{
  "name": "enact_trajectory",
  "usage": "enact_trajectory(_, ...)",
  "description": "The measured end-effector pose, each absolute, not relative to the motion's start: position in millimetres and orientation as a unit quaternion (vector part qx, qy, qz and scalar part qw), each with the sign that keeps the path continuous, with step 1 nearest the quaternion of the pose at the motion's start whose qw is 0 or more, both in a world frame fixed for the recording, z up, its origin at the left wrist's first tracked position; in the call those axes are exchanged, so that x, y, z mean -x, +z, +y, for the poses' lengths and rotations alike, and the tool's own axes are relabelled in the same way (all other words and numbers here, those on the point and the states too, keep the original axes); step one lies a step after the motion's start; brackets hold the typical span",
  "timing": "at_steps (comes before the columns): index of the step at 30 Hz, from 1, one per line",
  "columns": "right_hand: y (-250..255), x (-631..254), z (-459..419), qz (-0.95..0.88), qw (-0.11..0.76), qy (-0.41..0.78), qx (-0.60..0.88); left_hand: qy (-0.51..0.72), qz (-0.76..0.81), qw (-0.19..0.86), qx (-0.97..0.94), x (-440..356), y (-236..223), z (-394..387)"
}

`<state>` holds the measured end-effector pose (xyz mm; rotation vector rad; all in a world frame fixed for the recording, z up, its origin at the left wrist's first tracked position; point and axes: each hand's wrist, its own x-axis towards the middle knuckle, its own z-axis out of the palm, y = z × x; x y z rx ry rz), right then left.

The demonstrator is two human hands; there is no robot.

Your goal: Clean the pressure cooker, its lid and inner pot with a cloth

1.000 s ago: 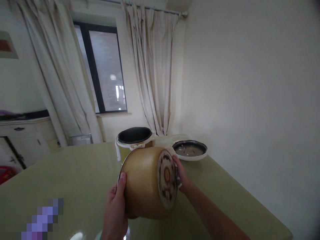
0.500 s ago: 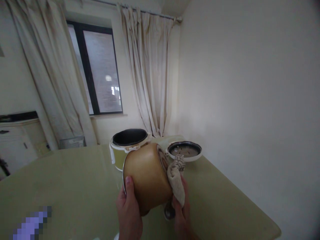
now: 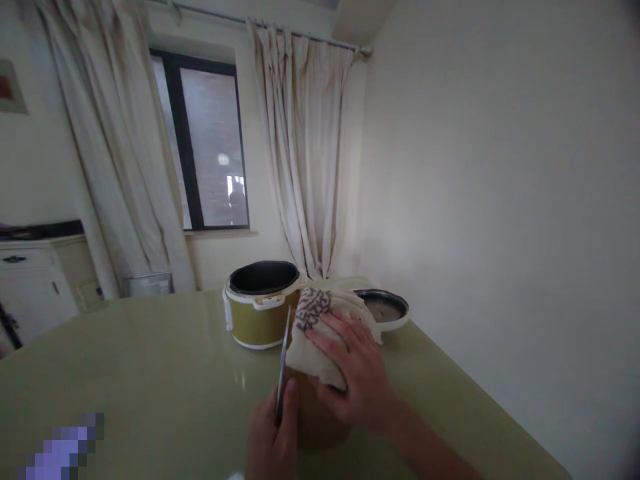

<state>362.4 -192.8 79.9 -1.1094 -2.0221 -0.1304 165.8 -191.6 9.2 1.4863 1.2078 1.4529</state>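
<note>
My left hand [image 3: 274,427] grips the rim of a gold-brown inner pot [image 3: 323,427], which is held on its side above the table. Across the pot's outer wall and base end lies a cream cloth [image 3: 320,353] with a dark pattern, hiding much of the pot. My right hand [image 3: 355,373] presses the cloth against the pot, fingers spread over it and thumb bent beneath. Beyond my hands stands the green and white rice cooker body [image 3: 260,327], its dark inside showing. The round cooker lid [image 3: 387,313] lies behind the cloth, partly covered by it.
All of this is on a pale green glossy table [image 3: 140,373], whose right edge runs along the white wall. A pixelated purple patch [image 3: 63,450] covers something at the lower left. Behind are curtains [image 3: 310,147], a window [image 3: 213,147] and a white cabinet [image 3: 35,287].
My right hand has moved from the pot's base end up over its side, spreading the cloth there. The pot has turned, so its rim now shows edge-on. The view has shifted slightly left.
</note>
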Motion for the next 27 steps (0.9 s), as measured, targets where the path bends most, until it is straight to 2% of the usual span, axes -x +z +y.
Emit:
enact_trajectory(2,95.9,-368.5,-178.9,-0.792,0.396,-0.001,0.465,0.541,0.47,0.323,-0.619,-165.6,-1.0,-195.9)
enact_trajectory(5,99.4,-383.6,-153.4,-0.761,0.432,0.131,0.465,0.5,0.448,0.215,-0.709,-160.6,-14.2,-196.6)
enact_trajectory(9,70.7,-398.5,-124.6,-0.64,0.523,0.338,0.45,0.452,0.339,0.031,-0.825,-150.5,-14.7,-189.8)
enact_trajectory(11,54.8,-400.1,-118.1,-0.553,0.569,0.399,0.46,0.425,0.288,-0.081,-0.854,-147.7,-9.6,-187.3)
enact_trajectory(14,49.9,-397.7,-121.6,-0.438,0.637,0.394,0.498,0.383,0.259,-0.166,-0.871,-146.9,-4.7,-185.6)
enact_trajectory(17,74.6,-391.6,-136.4,-0.485,0.66,0.269,0.507,0.337,0.253,-0.186,-0.888,-149.2,-5.6,-184.5)
enact_trajectory(19,97.6,-384.1,-144.6,-0.639,0.574,0.156,0.488,0.307,0.244,-0.193,-0.899,-152.9,-6.3,-183.8)
enact_trajectory(22,113.5,-366.5,-142.1,-0.853,0.283,0.019,0.437,0.276,0.246,-0.193,-0.909,-161.5,-5.1,-183.2)
enact_trajectory(25,91.2,-344.2,-120.7,-0.886,-0.007,-0.031,0.464,0.257,0.252,-0.191,-0.913,-171.1,-6.9,-182.2)
enact_trajectory(27,64.3,-329.2,-101.2,-0.856,-0.113,-0.017,0.504,0.269,0.242,-0.194,-0.912,-175.7,-11.8,-180.4)
